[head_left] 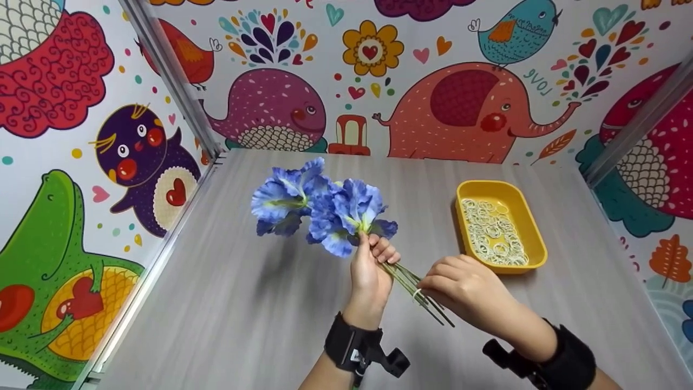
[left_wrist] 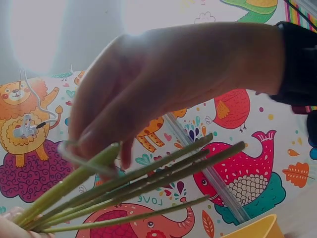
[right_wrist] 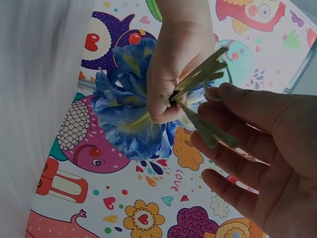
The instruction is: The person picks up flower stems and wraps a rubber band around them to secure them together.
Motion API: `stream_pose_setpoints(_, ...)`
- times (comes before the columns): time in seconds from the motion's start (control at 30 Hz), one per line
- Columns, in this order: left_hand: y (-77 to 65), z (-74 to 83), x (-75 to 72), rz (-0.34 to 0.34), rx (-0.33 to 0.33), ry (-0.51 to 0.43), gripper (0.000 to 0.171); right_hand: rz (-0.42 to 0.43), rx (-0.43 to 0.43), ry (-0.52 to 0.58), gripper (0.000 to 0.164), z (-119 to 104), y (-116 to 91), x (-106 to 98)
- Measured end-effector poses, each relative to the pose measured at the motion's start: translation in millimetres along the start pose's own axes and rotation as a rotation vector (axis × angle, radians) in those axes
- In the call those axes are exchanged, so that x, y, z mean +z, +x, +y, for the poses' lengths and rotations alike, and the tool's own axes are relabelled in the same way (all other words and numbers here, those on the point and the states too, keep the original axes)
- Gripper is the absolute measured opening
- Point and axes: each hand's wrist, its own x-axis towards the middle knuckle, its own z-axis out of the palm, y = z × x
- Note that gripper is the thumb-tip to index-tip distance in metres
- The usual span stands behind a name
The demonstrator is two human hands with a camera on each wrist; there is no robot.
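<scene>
Several blue artificial irises with long green stems are held up above the table. My left hand grips the stems just below the blooms, fingers wrapped round them. The stem ends spread apart towards my right hand. Between its thumb and forefinger that hand pinches a pale rubber band, looped at the lower stems. In the left wrist view the band crosses the thickest stem; whether it circles all of them I cannot tell. The right hand's other fingers are spread loosely.
To the right on the grey table sits a yellow tray holding many pale rubber bands. Panels printed with cartoon animals stand at the back and both sides, joined by metal posts.
</scene>
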Motion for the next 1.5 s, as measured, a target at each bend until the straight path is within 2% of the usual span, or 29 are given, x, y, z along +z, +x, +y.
stream_pose_setpoints(0.33, -5.8, -8.1, 0.4, -0.006, -0.032, -0.001, 0.041, -0.041, -0.028, 0.011, 0.005, 10, 14, 6)
stream_pose_setpoints(0.6, -15.6, -20.2, 3.1, -0.017, -0.028, 0.107, 0.039, -0.021, -0.036, 0.031, 0.007, 12, 17, 8)
stream_pose_setpoints(0.73, -20.5, -25.9, 4.4, -0.031, -0.029, 0.155, 0.038, 0.041, -0.058, 0.046, 0.012, 16, 17, 9)
stream_pose_setpoints(0.9, -24.2, -29.5, 5.7, -0.041, -0.038, 0.167, 0.037, 0.137, -0.065, 0.023, 0.013, 18, 16, 13)
stream_pose_setpoints(1.0, -25.6, -30.3, 5.9, -0.045, -0.033, 0.167, 0.036, 0.197, -0.027, 0.002, 0.009, 19, 13, 14)
stream_pose_setpoints(1.1, -26.9, -30.2, 6.1, -0.06, -0.022, 0.181, 0.035, 0.293, 0.023, -0.031, 0.003, 19, 10, 15)
stream_pose_setpoints(1.23, -28.5, -26.5, 6.8, -0.085, -0.013, 0.164, 0.035, 0.427, 0.106, -0.067, 0.016, 21, 7, 13)
stream_pose_setpoints(1.37, -30.2, -19.4, 6.3, -0.122, -0.04, 0.127, 0.035, 0.474, 0.189, -0.094, 0.026, 28, 2, 5)
stream_pose_setpoints(1.5, -30.1, -10.7, 4.6, -0.17, -0.08, 0.11, 0.037, 0.481, 0.248, -0.138, 0.018, 39, -7, -1)
